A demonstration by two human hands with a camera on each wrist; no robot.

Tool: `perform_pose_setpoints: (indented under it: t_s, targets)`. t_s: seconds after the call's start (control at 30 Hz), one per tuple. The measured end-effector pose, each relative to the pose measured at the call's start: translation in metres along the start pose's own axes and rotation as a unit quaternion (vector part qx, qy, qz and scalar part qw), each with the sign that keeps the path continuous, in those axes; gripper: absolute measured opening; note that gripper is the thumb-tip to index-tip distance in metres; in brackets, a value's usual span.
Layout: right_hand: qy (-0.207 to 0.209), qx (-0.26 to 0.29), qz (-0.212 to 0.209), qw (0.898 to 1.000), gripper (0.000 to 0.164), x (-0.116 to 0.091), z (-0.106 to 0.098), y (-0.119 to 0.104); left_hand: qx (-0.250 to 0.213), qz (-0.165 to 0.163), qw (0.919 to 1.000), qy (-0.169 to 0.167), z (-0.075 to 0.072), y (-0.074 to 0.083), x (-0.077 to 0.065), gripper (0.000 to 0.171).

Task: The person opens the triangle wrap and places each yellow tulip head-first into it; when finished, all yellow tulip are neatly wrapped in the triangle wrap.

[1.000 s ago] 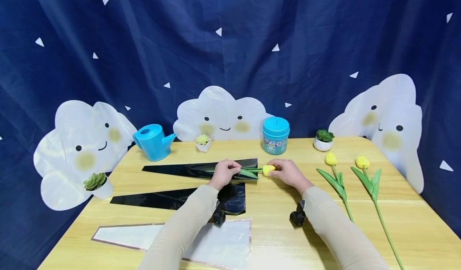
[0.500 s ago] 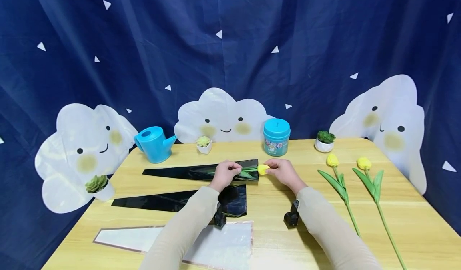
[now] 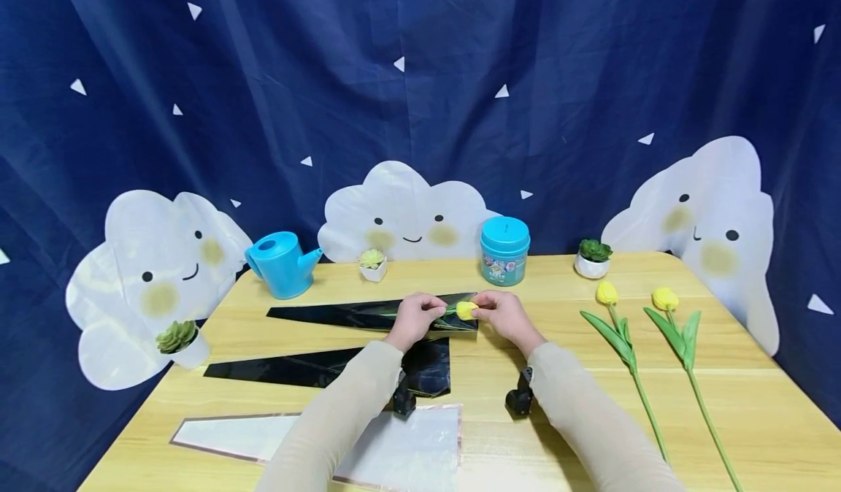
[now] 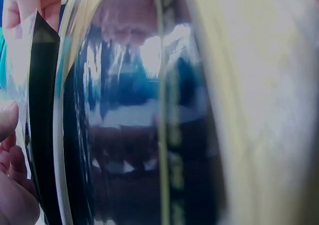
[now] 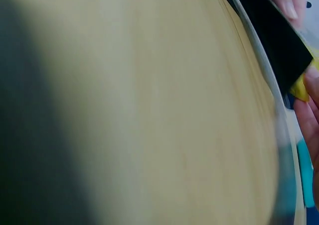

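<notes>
My right hand (image 3: 509,318) pinches the yellow tulip (image 3: 466,310) by its bloom. The stem lies leftward inside a long tapered black flower sleeve (image 3: 342,313), and the bloom is over the sleeve's wide right end. With thumb and fingers, my left hand (image 3: 412,320) grips this sleeve near that wide end. In the left wrist view the sleeve's black edge (image 4: 44,100) rises beside my left fingers (image 4: 17,165). The right wrist view shows the yellow bloom (image 5: 299,89) between my right fingers (image 5: 309,118), beside the sleeve's opening. Much of the stem is hidden.
A second black sleeve (image 3: 282,366) and a white sleeve (image 3: 230,433) lie nearer me. Two yellow tulips (image 3: 607,293) lie at the right. Behind stand a blue watering can (image 3: 282,266), a blue canister (image 3: 504,252) and small potted plants (image 3: 593,258).
My right hand has moved left, pushing the tulip deeper into the black sleeve; its bloom now sits over the sleeve's wide end. The sleeve has shifted slightly right. My left hand stays on it.
</notes>
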State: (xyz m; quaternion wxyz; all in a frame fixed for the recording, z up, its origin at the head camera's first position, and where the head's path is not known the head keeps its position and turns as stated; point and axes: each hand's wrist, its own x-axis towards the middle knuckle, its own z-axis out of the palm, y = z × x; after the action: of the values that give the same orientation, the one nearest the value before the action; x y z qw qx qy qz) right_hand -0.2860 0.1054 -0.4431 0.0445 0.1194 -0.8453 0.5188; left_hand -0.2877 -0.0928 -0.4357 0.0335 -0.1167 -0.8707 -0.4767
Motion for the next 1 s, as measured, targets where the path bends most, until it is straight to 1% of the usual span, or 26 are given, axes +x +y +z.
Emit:
perform_pose_setpoints:
  t_s: [0.07,0.17,0.4,0.6,0.7,0.8,0.9,1.0]
  targets:
    - [-0.004,0.009,0.006,1.000,0.015,0.001,0.005,-0.002,0.003,0.007,1.0000,0.005,0.001,0.001,0.000,0.007]
    - [-0.003,0.024,0.019,1.000,0.016,0.002,0.011,-0.004,0.006,0.007,0.9999,0.009,0.001,0.002,0.001,0.006]
    - [0.012,0.055,0.042,0.998,0.019,0.005,0.021,-0.003,0.011,0.010,0.9998,0.010,0.001,0.002,0.002,0.007]
    - [0.009,0.062,0.051,0.997,0.020,0.006,0.025,-0.002,0.005,0.008,0.9999,0.013,0.000,0.002,0.000,0.007]
    - [0.007,0.063,0.057,0.996,0.022,0.005,0.023,-0.001,0.002,0.003,1.0000,0.005,0.000,0.001,0.000,0.008]
    - [0.006,0.063,0.059,0.996,0.024,0.005,0.017,-0.001,-0.006,-0.015,0.9999,0.005,-0.002,-0.001,0.001,0.009]
    - [0.008,0.063,0.054,0.996,0.027,0.004,0.007,-0.002,-0.008,-0.027,0.9995,0.014,-0.005,-0.003,0.002,0.009]
    - [0.017,0.052,0.050,0.997,0.027,0.001,-0.009,-0.005,0.003,-0.020,0.9995,0.024,-0.008,-0.003,0.004,0.009]
